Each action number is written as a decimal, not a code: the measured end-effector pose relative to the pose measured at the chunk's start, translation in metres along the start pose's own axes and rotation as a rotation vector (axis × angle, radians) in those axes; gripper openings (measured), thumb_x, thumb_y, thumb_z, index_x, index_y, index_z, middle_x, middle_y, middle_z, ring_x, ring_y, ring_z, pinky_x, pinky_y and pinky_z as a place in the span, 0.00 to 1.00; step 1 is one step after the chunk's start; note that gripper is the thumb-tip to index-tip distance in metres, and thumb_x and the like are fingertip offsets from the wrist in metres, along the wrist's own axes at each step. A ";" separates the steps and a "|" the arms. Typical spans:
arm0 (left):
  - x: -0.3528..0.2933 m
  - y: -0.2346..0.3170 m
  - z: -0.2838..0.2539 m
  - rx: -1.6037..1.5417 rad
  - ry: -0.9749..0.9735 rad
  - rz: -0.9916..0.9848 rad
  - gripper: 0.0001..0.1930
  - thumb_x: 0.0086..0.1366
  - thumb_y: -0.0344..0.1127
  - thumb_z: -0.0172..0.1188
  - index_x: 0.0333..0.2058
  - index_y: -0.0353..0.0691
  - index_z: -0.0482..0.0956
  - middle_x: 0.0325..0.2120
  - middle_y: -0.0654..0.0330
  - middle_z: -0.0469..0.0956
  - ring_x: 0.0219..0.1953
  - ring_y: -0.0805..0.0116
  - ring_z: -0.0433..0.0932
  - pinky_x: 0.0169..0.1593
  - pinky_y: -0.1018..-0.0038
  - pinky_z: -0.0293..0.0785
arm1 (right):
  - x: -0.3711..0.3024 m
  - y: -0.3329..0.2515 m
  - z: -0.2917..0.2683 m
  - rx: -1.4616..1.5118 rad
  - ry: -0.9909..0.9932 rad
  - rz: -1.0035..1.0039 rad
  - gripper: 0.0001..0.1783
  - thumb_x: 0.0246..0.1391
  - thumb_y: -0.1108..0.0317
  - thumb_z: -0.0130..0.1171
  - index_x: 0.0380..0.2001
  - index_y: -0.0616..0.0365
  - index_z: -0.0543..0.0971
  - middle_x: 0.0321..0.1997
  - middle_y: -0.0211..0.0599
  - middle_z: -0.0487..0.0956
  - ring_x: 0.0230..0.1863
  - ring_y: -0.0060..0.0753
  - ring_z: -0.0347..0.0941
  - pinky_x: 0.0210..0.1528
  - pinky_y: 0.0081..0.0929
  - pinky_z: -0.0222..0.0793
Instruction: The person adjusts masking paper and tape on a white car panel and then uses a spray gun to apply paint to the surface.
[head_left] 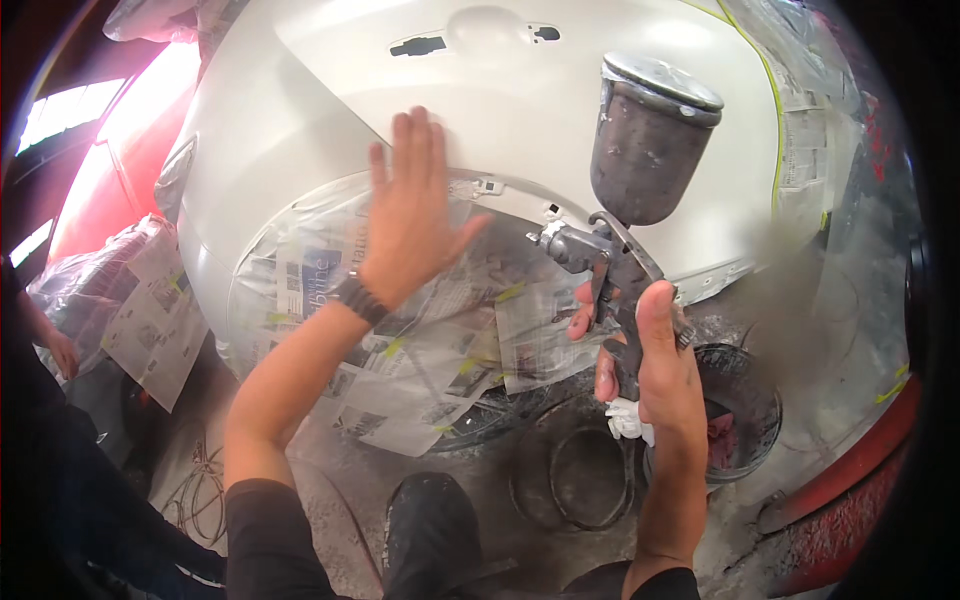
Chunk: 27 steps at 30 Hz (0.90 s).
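My right hand is wrapped round the handle of a spray gun, its fingers at the trigger. On top of the gun stands a dark, paint-stained cup with a smeared lid, slightly tilted. The nozzle, crusted with white, points left. My left hand is held out with fingers straight, over the edge of a white car body panel; I cannot tell whether it touches. Newspaper masking covers the wheel arch under that hand. A hose hangs below the gun's handle.
A dark bucket with a reddish rag stands below my right forearm. Another person's hand shows at the left, near plastic sheeting and paper. A red car part lies at lower right. A thin cable coils on the floor.
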<state>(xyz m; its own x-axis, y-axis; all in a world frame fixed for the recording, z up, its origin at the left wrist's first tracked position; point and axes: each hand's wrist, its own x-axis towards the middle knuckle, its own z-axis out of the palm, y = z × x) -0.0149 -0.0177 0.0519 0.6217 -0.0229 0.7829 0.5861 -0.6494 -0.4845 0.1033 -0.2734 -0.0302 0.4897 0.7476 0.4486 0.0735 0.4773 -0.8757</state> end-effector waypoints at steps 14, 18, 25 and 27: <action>-0.028 0.015 0.019 -0.062 -0.219 0.254 0.56 0.59 0.68 0.61 0.73 0.34 0.51 0.77 0.52 0.44 0.79 0.57 0.40 0.77 0.47 0.32 | -0.002 0.000 -0.002 -0.001 -0.008 0.022 0.45 0.64 0.26 0.43 0.51 0.64 0.79 0.35 0.33 0.80 0.17 0.18 0.68 0.20 0.19 0.62; -0.042 -0.026 -0.010 0.057 -0.209 0.206 0.56 0.60 0.66 0.62 0.74 0.34 0.47 0.77 0.51 0.43 0.79 0.53 0.38 0.76 0.45 0.32 | -0.002 0.000 -0.005 -0.010 -0.001 -0.001 0.45 0.64 0.27 0.44 0.49 0.64 0.80 0.35 0.32 0.80 0.17 0.18 0.68 0.20 0.20 0.62; -0.030 0.002 -0.003 -0.038 -0.188 0.139 0.56 0.60 0.61 0.65 0.73 0.30 0.47 0.76 0.43 0.42 0.78 0.47 0.38 0.76 0.44 0.36 | -0.001 -0.002 0.003 0.006 -0.012 0.068 0.45 0.61 0.25 0.47 0.48 0.62 0.80 0.33 0.28 0.78 0.18 0.17 0.66 0.22 0.19 0.62; -0.025 0.027 0.012 -0.082 -0.176 0.117 0.56 0.58 0.60 0.66 0.73 0.30 0.49 0.75 0.42 0.43 0.78 0.47 0.39 0.75 0.45 0.39 | -0.001 -0.003 0.005 0.008 -0.022 0.070 0.45 0.61 0.24 0.48 0.48 0.62 0.80 0.33 0.28 0.78 0.18 0.17 0.66 0.22 0.19 0.62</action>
<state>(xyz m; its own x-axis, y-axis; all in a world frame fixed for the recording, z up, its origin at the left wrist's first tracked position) -0.0088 -0.0256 0.0150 0.7683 0.0270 0.6395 0.4651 -0.7099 -0.5288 0.0983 -0.2733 -0.0270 0.4744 0.7893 0.3898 0.0326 0.4267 -0.9038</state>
